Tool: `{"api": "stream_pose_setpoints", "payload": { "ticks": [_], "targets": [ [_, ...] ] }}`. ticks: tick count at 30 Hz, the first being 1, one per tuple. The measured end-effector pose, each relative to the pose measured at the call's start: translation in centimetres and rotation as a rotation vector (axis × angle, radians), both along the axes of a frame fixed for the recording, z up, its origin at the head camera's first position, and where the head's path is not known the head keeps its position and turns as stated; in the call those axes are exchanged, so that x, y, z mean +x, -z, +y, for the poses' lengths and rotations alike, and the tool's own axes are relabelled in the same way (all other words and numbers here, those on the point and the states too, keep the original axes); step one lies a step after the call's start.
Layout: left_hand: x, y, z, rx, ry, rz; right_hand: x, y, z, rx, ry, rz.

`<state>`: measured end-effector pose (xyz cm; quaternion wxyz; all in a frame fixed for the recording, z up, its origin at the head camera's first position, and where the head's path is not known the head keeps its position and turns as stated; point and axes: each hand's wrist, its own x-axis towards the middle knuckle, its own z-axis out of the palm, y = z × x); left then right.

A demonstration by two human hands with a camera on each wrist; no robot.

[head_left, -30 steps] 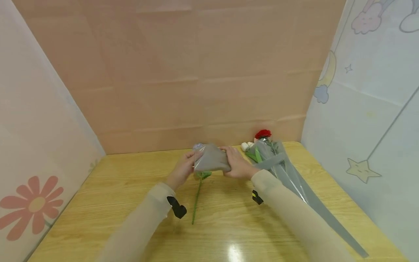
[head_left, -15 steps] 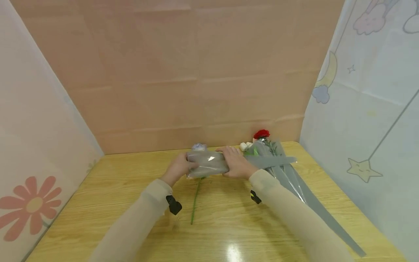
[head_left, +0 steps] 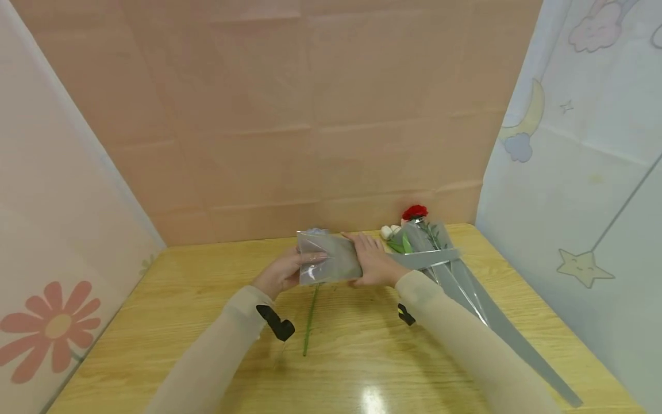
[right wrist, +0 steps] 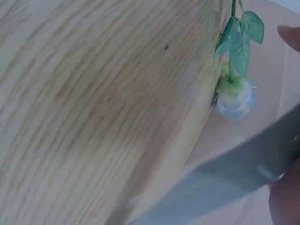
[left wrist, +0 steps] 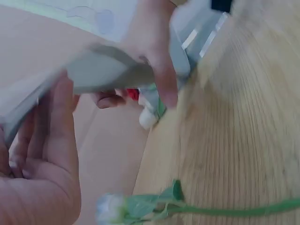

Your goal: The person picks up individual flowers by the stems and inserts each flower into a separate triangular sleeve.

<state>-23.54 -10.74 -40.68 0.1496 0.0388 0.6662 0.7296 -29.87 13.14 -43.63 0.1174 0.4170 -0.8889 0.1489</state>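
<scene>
A folded piece of grey translucent wrapping film [head_left: 343,257] spans the space between my hands, above the table. My left hand [head_left: 284,272] pinches its left end, the thumb on one face and the fingers behind. My right hand [head_left: 373,260] grips the film's other end from above. In the left wrist view, the film [left wrist: 108,70] bends between the left hand [left wrist: 42,173] and the right hand [left wrist: 152,44]. Below the film lies a single pale blue artificial rose [right wrist: 234,101]; its green stem [head_left: 310,328] points toward me. In the head view the film partly hides its bloom.
A bouquet in grey film [head_left: 457,290] lies on the right, with a red flower [head_left: 415,212] and white blooms [head_left: 388,231] at its top. A narrow grey strip [head_left: 429,259] crosses it. The wooden table [head_left: 207,310] meets a back wall [head_left: 243,172] and two side walls.
The film between my hands dipped and turned its shiny side up, then spread flatter again. My left hand shifted slightly left and down. A grey strip now reaches farther right across the bouquet.
</scene>
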Motion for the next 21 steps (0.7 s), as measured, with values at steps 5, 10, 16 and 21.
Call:
{"api": "stream_pose_setpoints", "payload": {
  "ticks": [5,10,16,21],
  "targets": [
    [-0.2,0.0,-0.7,-0.477,-0.169,0.211,-0.2,0.1,0.0,0.004,-0.015,0.061],
    [-0.3,0.0,-1.4,-0.546,-0.26,0.212,-0.2,-0.2,0.3,0.013,-0.017,0.081],
    [-0.3,-0.1,-1.6,-0.465,-0.271,0.147,-0.1,-0.8,0.3,0.037,-0.015,0.071],
    [-0.3,-0.1,-1.6,-0.517,-0.3,0.165,0.1,-1.2,0.2,0.052,-0.019,0.01]
  ]
}}
